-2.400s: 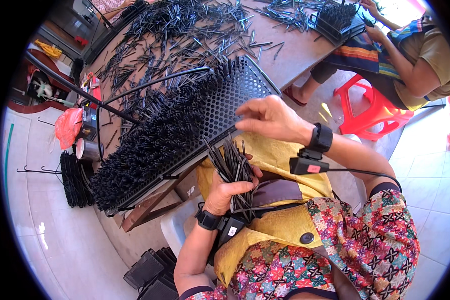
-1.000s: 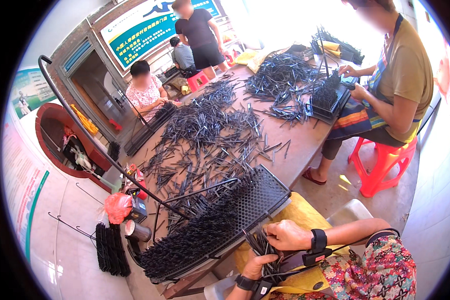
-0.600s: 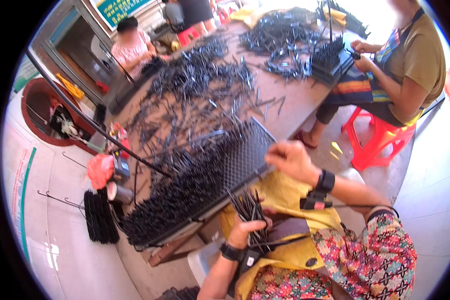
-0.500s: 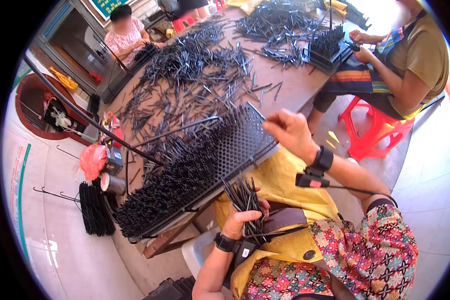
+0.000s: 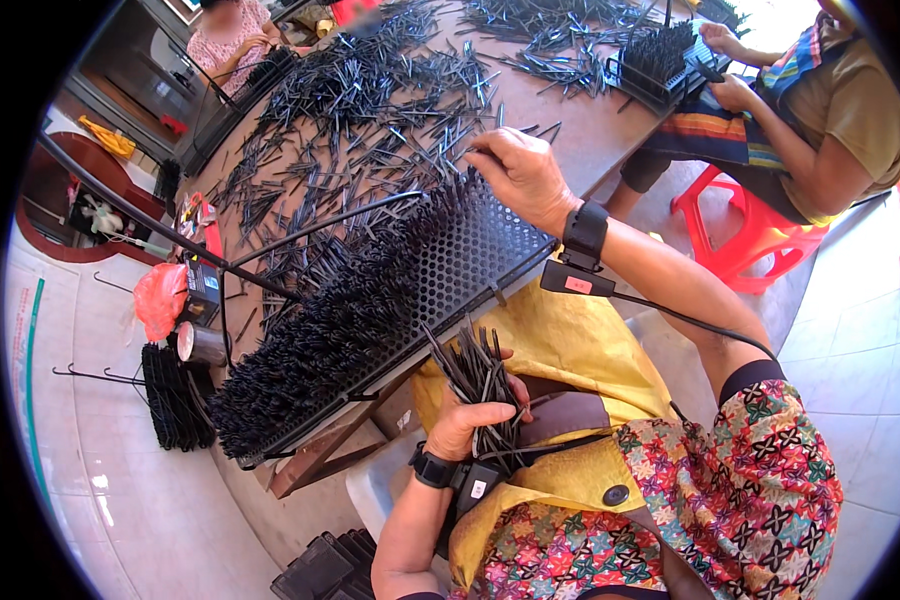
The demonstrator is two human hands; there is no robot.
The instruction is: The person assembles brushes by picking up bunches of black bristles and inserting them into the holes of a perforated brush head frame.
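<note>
My left hand (image 5: pixel 467 424), low in front of the rack, is wrapped round an upright bunch of thin black strips (image 5: pixel 476 375). Above the far end of a black perforated rack (image 5: pixel 470 258), my right hand (image 5: pixel 532 178) has its thumb and fingers pinched together. Whatever may be between those fingertips is too small to make out. Black strips (image 5: pixel 315 350) stand packed in the holes along the rack's near left part and back edge. Bare holes show on its right part. A black rod (image 5: pixel 330 238) runs along the back of the rack.
Loose black strips (image 5: pixel 370 90) lie heaped over the brown table (image 5: pixel 530 100). At the right a co-worker (image 5: pixel 810 130) handles another rack (image 5: pixel 660 65); another person (image 5: pixel 232 40) sits far left. A red stool (image 5: pixel 725 225), a tin (image 5: pixel 202 344) and hanging black racks (image 5: pixel 175 400) stand around.
My right hand has moved left and away from me, to the rack's far standing strips, and its fingers are pinched there. My left hand still holds its bunch. The whole view has shifted slightly.
</note>
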